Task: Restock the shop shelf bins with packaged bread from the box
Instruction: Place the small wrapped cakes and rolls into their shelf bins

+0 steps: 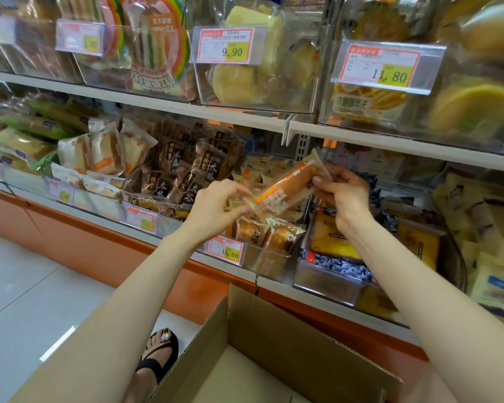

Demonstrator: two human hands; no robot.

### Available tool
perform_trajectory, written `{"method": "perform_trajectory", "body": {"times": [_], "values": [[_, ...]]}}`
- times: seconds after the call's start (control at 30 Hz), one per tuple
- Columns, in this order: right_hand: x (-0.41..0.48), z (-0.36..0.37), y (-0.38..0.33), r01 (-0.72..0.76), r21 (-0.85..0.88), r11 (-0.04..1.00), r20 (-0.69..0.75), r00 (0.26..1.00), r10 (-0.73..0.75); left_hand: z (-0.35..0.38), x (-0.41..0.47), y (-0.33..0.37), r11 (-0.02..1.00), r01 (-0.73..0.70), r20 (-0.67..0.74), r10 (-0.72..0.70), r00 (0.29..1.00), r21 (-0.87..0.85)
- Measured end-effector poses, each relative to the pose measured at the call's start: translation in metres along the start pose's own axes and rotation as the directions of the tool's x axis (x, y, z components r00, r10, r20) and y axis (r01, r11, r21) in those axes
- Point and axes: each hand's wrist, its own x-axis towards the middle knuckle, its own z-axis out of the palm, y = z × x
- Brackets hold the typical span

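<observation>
Bread packet (285, 189) above bin (274, 266), packaged buns (269, 235) inside

Two bare hands hold one long packaged bread (285, 187) tilted above a clear shelf bin (269, 264) of similar packs. The left hand (216, 206) pinches its lower end, the right hand (344, 193) its upper end. An open cardboard box (274, 353) sits below, near the shelf's front edge.
</observation>
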Motion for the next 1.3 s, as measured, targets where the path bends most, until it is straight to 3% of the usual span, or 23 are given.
{"method": "perform_trajectory", "body": {"times": [0.3, 0.57, 0.73, 0.83, 0.97, 1.13, 1.23, 1.3], "values": [[-0.009, 0.003, 0.006, 0.143, -0.106, 0.984, 0.183, 0.975, -0.122, 0.005, 0.000, 0.001, 1.000, 0.003, 0.026, -0.003, 1.000, -0.002], [-0.013, 0.019, 0.011, 0.217, -0.216, 0.952, 0.251, 0.955, -0.161, 0.010, 0.003, -0.001, 0.998, 0.019, 0.018, -0.020, 1.000, 0.055], [-0.015, 0.027, 0.014, 0.249, -0.287, 0.925, 0.349, 0.927, -0.141, 0.007, 0.008, 0.006, 0.986, -0.104, -0.079, 0.115, 0.990, 0.130], [-0.017, 0.028, 0.015, 0.246, -0.277, 0.929, 0.414, 0.903, -0.116, 0.006, 0.009, 0.011, 0.970, -0.117, -0.038, 0.128, 0.991, 0.214], [-0.017, 0.027, 0.012, 0.243, -0.284, 0.927, 0.405, 0.907, -0.113, 0.006, 0.008, 0.011, 0.967, -0.056, 0.030, 0.050, 0.998, 0.250], [-0.016, 0.030, 0.015, 0.242, -0.377, 0.894, 0.376, 0.922, -0.090, 0.004, 0.008, 0.009, 0.982, -0.099, -0.149, 0.123, 0.981, 0.161], [-0.016, 0.031, 0.024, 0.243, -0.483, 0.841, 0.398, 0.917, -0.036, 0.010, 0.010, 0.002, 0.943, -0.121, -0.141, 0.171, 0.975, 0.309], [-0.016, 0.030, 0.029, 0.255, -0.532, 0.807, 0.405, 0.914, -0.021, 0.016, 0.009, -0.003, 0.931, -0.086, -0.072, 0.119, 0.990, 0.355]]}}
